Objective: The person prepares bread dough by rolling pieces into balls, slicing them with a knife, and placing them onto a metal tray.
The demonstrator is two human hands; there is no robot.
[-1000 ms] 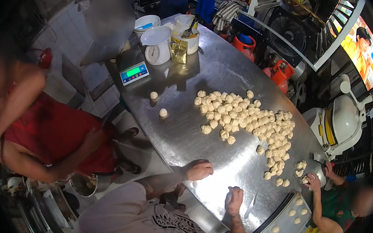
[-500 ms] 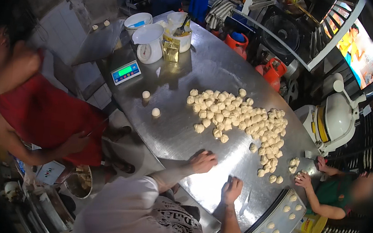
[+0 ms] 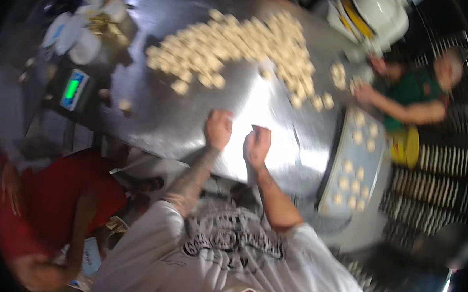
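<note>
Clock positions are taken from the centre of the view: the steel worktop (image 3: 158, 117) fills the middle and runs up towards 12, with bright glare at its near side. At 6 is the wearer's white shirt (image 3: 306, 274), its chest bearing dark lettering around a graphic, bent by folds and too soft to read. A co-worker in red (image 3: 57, 192) is at 8, and another in green (image 3: 410, 100) is between 2 and 3, hands at the worktop's edge. Slatted rows (image 3: 441, 189) stand at 3. The heap of dough balls (image 3: 237, 43) lies on the worktop at 12, well beyond the wearer's hands. A tray (image 3: 356, 154) at 3 carries spaced dough pieces. A white domed machine (image 3: 376, 16) with a yellow band stands between 1 and 2. White tubs (image 3: 84, 48) cluster at 10 beside a gold packet (image 3: 104, 23); motion blur hides any label. A yellow bucket (image 3: 405, 145) is at 3, past the tray, any print on it smeared. The scale (image 3: 74, 90), between 9 and 10, shows a lit green display whose figures cannot be made out. Near the centre, the left hand (image 3: 218, 129) and right hand (image 3: 257, 146) are loosely curled and apart; whether either grasps anything cannot be told. The smallest things are two lone balls (image 3: 124, 105) just beside the scale.
</note>
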